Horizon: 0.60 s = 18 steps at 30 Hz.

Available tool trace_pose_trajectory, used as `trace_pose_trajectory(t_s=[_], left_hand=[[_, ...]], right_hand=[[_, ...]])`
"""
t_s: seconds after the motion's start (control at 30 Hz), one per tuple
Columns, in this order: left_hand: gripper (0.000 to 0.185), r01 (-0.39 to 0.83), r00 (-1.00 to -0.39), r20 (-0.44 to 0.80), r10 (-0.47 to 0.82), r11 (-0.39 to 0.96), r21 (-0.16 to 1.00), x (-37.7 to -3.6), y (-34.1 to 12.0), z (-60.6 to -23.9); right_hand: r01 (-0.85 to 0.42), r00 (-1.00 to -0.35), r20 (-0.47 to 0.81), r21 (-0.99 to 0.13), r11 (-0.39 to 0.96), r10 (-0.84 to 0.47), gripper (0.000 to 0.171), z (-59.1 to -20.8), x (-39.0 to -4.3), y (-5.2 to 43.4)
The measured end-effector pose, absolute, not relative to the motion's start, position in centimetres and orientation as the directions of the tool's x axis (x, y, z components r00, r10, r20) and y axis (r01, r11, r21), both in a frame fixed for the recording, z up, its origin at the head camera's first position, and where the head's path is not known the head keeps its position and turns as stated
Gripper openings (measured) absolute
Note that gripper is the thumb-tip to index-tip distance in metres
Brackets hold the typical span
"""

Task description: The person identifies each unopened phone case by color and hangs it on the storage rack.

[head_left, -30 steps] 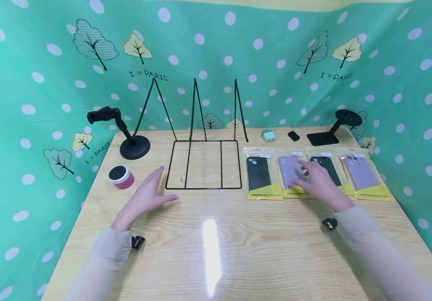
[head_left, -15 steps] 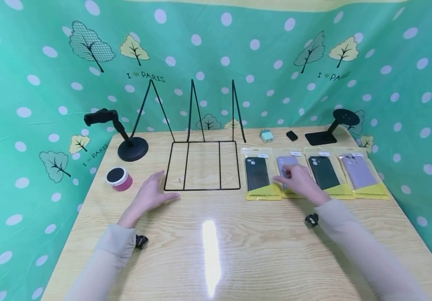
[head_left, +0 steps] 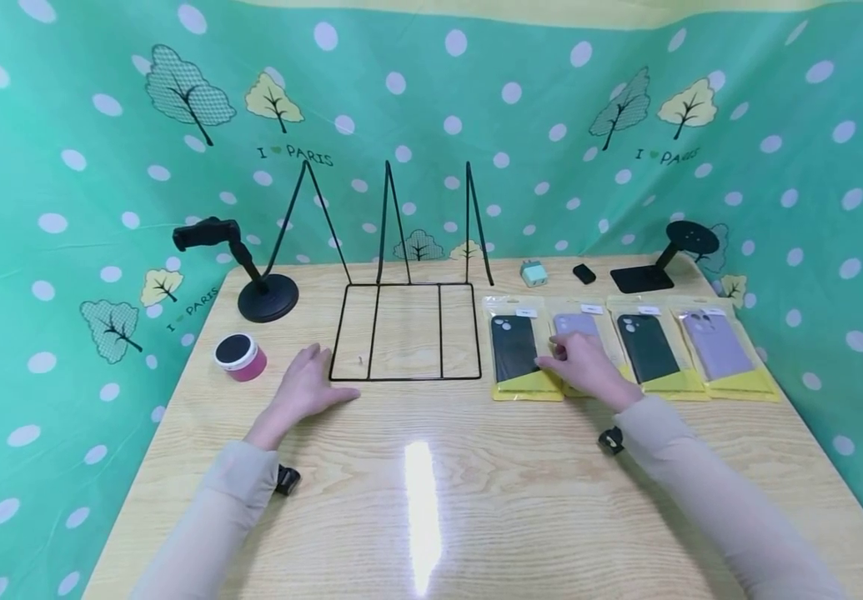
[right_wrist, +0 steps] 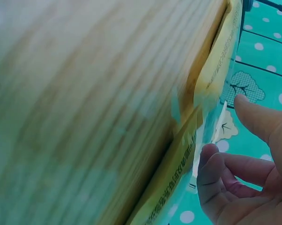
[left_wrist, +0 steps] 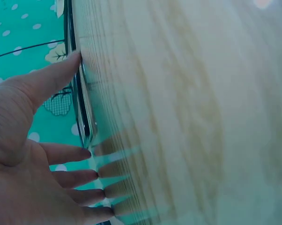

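Observation:
My left hand (head_left: 301,389) lies at the table with thumb and fingers spread, beside the front left corner of a black wire rack (head_left: 404,380). In the left wrist view its fingertips are right at the table surface, thumb close to the rack's wire. My right hand (head_left: 584,364) is over a bagged purple phone case (head_left: 579,324), its thumb tip reaching toward the bagged black phone case (head_left: 514,342) on the left. The right wrist view shows its fingers (right_wrist: 209,178) bent against the bags' edge, with thumb apart and nothing between them.
A bagged dark phone case (head_left: 647,346) and another purple one (head_left: 718,343) continue the row rightward. Behind stand a mint charger plug (head_left: 533,273), a small black object (head_left: 584,273) and a black stand (head_left: 644,277). A black-based holder (head_left: 268,297) and pink jar (head_left: 240,357) are at left.
My right hand has moved left, from between the second and third bags to the seam of the first and second. The left hand has barely shifted.

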<state>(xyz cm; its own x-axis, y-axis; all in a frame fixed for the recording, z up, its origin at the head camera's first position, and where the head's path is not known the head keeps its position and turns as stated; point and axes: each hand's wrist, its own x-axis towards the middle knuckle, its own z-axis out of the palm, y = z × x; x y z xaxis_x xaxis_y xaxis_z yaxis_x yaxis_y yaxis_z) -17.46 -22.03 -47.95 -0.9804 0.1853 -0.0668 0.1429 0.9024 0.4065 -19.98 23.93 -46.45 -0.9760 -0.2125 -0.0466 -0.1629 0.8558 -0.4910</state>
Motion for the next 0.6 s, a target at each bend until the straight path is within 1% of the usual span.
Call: trace_pose_trajectory(t_s=[0.07, 0.1, 0.17, 0.27, 0.43, 0.6], left_hand=[[0.093, 0.128, -0.981, -0.084, 0.176, 0.907, 0.402, -17.5, -21.9, -47.9], [0.092, 0.126, -0.981, -0.085, 0.174, 0.908, 0.399, -17.5, -21.9, -47.9], [0.088, 0.127, -0.982, -0.082, 0.172, 0.91, 0.395, -17.5, -21.8, -48.0], [0.084, 0.126, -0.983, -0.079, 0.169, 0.914, 0.386, -17.5, -21.8, -48.0], [0.082, 0.131, -0.983, -0.072, 0.168, 0.921, 0.366, -17.6, -21.8, -48.2], [0.08, 0.138, -0.984, -0.055, 0.169, 0.922, 0.361, -17.9, -21.8, -48.1]], right_hand=[[-0.182, -0.974, -0.033, -0.474, 0.861, -0.224, 0.034, -46.6, -20.0, 23.7], [-0.188, -0.973, -0.03, -0.469, 0.863, -0.229, 0.033, -46.6, -20.0, 23.6], [-0.199, -0.97, -0.032, -0.458, 0.866, -0.24, 0.037, -46.7, -20.0, 23.4], [-0.19, -0.968, -0.06, -0.456, 0.87, -0.243, 0.039, -46.8, -20.0, 23.0], [-0.099, -0.974, -0.133, -0.477, 0.873, -0.183, 0.044, -46.5, -20.2, 22.2], [-0.024, -0.976, -0.176, -0.485, 0.874, -0.125, 0.044, -46.0, -20.5, 21.5]])
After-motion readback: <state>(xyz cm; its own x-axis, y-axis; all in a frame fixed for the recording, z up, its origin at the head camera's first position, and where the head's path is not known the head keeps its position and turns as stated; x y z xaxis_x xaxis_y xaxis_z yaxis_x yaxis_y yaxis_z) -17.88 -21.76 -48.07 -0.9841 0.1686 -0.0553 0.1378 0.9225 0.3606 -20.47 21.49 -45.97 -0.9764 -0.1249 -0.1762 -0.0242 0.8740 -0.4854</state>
